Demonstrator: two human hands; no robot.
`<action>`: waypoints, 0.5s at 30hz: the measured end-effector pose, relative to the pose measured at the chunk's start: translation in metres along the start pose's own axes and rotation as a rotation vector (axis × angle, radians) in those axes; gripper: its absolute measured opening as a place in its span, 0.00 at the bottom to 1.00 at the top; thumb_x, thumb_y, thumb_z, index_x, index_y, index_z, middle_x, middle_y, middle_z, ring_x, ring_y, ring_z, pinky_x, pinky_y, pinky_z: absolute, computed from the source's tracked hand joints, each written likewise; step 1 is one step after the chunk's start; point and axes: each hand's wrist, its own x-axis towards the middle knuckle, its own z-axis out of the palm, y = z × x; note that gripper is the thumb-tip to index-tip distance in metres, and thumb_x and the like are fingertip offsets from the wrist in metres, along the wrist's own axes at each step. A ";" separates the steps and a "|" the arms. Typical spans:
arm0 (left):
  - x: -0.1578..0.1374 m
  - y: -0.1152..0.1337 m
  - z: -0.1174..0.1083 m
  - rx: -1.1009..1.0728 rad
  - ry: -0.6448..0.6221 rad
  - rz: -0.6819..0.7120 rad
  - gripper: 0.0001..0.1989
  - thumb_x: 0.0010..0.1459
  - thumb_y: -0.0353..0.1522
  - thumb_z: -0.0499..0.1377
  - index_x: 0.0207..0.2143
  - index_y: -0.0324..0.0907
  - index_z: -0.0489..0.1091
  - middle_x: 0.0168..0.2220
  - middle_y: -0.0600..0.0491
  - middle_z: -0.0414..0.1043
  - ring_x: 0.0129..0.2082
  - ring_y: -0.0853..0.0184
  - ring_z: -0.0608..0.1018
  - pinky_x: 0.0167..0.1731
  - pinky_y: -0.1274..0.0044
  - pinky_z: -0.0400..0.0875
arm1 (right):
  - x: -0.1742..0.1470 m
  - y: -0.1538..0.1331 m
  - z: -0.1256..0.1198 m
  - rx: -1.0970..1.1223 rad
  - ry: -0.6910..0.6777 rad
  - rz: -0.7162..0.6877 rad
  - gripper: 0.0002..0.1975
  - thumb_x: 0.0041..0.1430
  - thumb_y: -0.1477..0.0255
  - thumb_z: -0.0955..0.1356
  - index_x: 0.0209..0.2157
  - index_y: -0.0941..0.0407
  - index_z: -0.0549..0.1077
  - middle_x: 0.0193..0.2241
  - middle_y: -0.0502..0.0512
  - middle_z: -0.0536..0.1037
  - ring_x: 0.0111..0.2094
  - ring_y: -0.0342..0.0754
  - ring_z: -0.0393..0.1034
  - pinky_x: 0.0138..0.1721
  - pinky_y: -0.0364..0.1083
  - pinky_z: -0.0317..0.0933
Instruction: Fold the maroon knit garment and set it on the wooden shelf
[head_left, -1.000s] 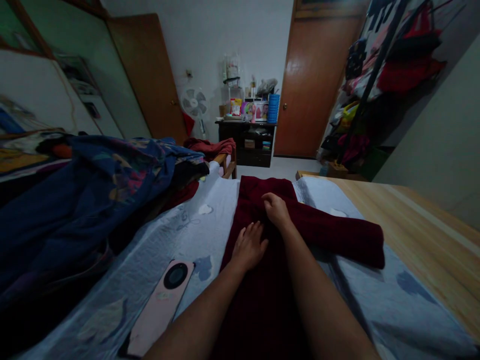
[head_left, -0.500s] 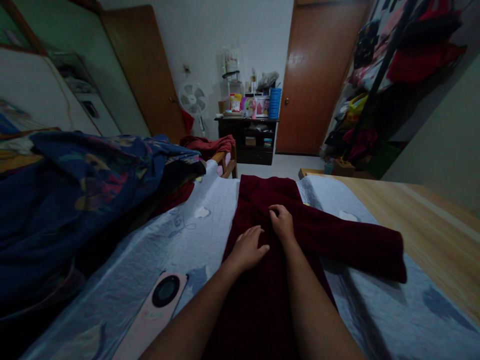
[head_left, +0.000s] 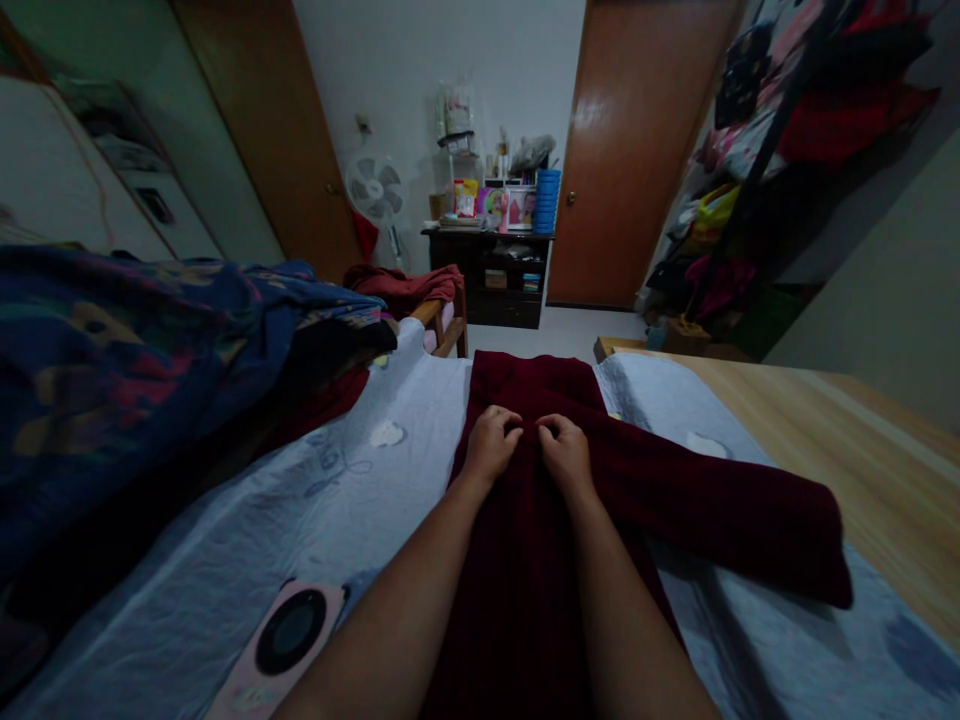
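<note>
A dark red garment [head_left: 525, 580] lies lengthwise on the bed, with one long sleeve [head_left: 735, 505] stretched out to the right. My left hand [head_left: 493, 442] is on the upper part of the garment, its thumb and fingers closed in a pinch at the cloth. Facing it a short way to the right, my right hand [head_left: 564, 452] holds the same cloth between bent fingers and thumb. The small fold between the fingertips is hard to make out in the dim light.
A pink phone [head_left: 281, 650] lies on the patterned bedsheet [head_left: 405, 500], left of my left forearm. A blue floral quilt [head_left: 150, 370] is heaped at the left. Bare wooden board [head_left: 840, 420] runs along the right. Beyond the bed stand a dark cabinet [head_left: 484, 310] and a fan [head_left: 376, 190].
My left hand has moved forward and closed its spread fingers at the cloth, level with my right hand. The right hand is nearly still. The view has shifted slightly, and the sleeve sits farther right.
</note>
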 end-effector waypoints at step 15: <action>0.011 -0.014 -0.010 -0.049 0.172 -0.067 0.06 0.58 0.30 0.55 0.29 0.42 0.69 0.32 0.54 0.72 0.36 0.67 0.74 0.41 0.75 0.67 | 0.003 -0.003 -0.002 -0.012 -0.015 0.009 0.11 0.50 0.70 0.61 0.29 0.54 0.75 0.31 0.54 0.79 0.35 0.50 0.71 0.42 0.48 0.63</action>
